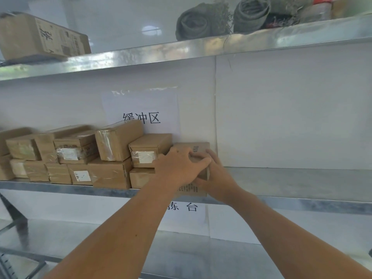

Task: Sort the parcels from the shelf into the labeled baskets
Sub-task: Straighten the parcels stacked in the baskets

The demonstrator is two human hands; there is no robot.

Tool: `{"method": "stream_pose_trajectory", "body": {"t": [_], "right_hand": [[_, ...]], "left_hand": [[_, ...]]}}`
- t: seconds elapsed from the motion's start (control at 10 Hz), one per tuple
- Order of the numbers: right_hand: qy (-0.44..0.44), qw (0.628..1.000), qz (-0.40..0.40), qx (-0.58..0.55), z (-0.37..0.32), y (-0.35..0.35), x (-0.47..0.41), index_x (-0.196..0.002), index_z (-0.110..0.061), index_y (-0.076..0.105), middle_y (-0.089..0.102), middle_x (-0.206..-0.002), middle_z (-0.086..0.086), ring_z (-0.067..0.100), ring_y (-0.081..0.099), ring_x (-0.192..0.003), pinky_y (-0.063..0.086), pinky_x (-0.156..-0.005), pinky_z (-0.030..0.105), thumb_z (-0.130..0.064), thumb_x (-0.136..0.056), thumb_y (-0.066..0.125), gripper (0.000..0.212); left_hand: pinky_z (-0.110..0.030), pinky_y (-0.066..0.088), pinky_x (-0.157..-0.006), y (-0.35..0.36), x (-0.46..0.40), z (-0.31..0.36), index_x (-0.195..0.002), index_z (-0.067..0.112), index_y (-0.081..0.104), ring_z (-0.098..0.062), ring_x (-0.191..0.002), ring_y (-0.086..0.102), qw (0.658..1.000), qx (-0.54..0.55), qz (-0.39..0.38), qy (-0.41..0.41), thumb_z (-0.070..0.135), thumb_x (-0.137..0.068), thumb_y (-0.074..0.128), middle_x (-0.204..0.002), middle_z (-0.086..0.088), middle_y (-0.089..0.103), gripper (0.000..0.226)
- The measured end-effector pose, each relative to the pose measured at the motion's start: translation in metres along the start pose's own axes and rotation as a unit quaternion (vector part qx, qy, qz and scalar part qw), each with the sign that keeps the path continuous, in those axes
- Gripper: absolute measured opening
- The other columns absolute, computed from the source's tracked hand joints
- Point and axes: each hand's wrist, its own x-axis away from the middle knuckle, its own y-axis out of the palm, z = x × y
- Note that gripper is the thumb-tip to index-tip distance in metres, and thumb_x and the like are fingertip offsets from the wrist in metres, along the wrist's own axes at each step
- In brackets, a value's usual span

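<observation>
Right now both hands are on one small brown parcel [193, 152] at the front edge of the middle shelf [302, 184]. Left hand [177, 168] lies over the parcel's top and front w/ fingers spread and bent, tips curling onto the box. Right hand [216, 176] wraps the parcel's right side from below, fingers curled round the edge, so the box is gripped between the two. Parcel sits tilted, its printed lower face showing under the left wrist and hanging just past the shelf lip. Directly left of the hands, touching or nearly touching the held box, is a stack of more parcels [90, 158], approx two layers, several w/ white labels and clear tape. Behind and above the left hand a white paper sign [141, 117] is taped to the back wall. Below the hands a second sign [191, 207] is partly hidden by the arms. Up left of the hands, on the top shelf, lies a bigger carton [40, 37]; up right, rolled grey-green fabric [221, 19]. Right of the hands the shelf is bare metal.
</observation>
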Motion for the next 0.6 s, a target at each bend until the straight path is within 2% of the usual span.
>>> {"method": "stream_pose_trajectory", "body": {"t": [0.1, 0.2, 0.3, 0.4, 0.5, 0.6], "right_hand": [[-0.011, 1.000, 0.014, -0.011, 0.004, 0.001, 0.004, -0.146, -0.044, 0.042, 0.019, -0.127, -0.069, -0.007, -0.005, -0.156, 0.024, -0.125, 0.031, -0.030, -0.092, 0.078, 0.066], [-0.005, 0.999, 0.030, -0.030, 0.007, 0.002, 0.008, -0.154, -0.041, 0.038, 0.010, -0.136, -0.068, -0.003, 0.008, -0.157, 0.024, -0.123, 0.027, -0.031, -0.089, 0.081, 0.078], [0.008, 0.994, 0.058, -0.092, 0.011, 0.002, 0.014, -0.158, -0.049, 0.030, 0.024, -0.165, -0.032, 0.002, 0.033, -0.150, 0.040, -0.120, 0.041, -0.052, -0.079, 0.080, 0.093], [0.002, 0.979, 0.078, -0.188, 0.009, -0.003, 0.025, -0.157, -0.053, 0.030, 0.047, -0.151, -0.029, -0.013, 0.043, -0.136, 0.049, -0.107, 0.023, -0.049, -0.091, 0.073, 0.079], [0.003, 0.949, 0.139, -0.285, 0.002, -0.012, 0.031, -0.156, -0.047, 0.036, 0.055, -0.141, -0.024, -0.020, 0.052, -0.122, 0.052, -0.095, 0.013, -0.036, -0.109, 0.051, 0.050], [0.081, 0.899, 0.189, -0.387, -0.002, -0.025, 0.023, -0.154, -0.049, 0.036, 0.051, -0.145, -0.021, 0.002, 0.056, -0.132, 0.053, -0.105, 0.035, -0.052, -0.109, 0.045, 0.047]], "left_hand": [[-0.052, 0.042, -0.105, 0.003, 0.001, 0.002, -0.137, 0.053, 0.046, -0.036, -0.134, 0.041, 0.999, 0.032, -0.017, -0.013, 0.098, -0.068, 0.036, -0.154, 0.006, 0.040, 0.083], [-0.052, 0.046, -0.101, 0.005, 0.006, -0.001, -0.129, 0.054, 0.046, -0.033, -0.131, 0.040, 0.998, 0.060, -0.007, -0.009, 0.096, -0.064, 0.042, -0.147, 0.009, 0.041, 0.078], [-0.049, 0.048, -0.098, 0.007, 0.015, -0.002, -0.124, 0.052, 0.047, -0.031, -0.128, 0.041, 0.995, 0.092, 0.028, 0.002, 0.089, -0.065, 0.047, -0.140, 0.009, 0.042, 0.070], [-0.045, 0.047, -0.099, 0.008, 0.025, 0.000, -0.129, 0.052, 0.045, -0.028, -0.128, 0.040, 0.984, 0.165, 0.073, 0.001, 0.080, -0.075, 0.054, -0.137, 0.010, 0.039, 0.062], [-0.047, 0.047, -0.104, 0.004, 0.035, 0.002, -0.131, 0.055, 0.043, -0.026, -0.126, 0.044, 0.958, 0.270, 0.093, -0.005, 0.082, -0.072, 0.048, -0.133, 0.012, 0.038, 0.065], [-0.047, 0.054, -0.098, -0.002, 0.044, 0.009, -0.125, 0.058, 0.045, -0.022, -0.124, 0.054, 0.921, 0.369, 0.119, 0.014, 0.081, -0.073, 0.044, -0.131, 0.013, 0.041, 0.057]]}}
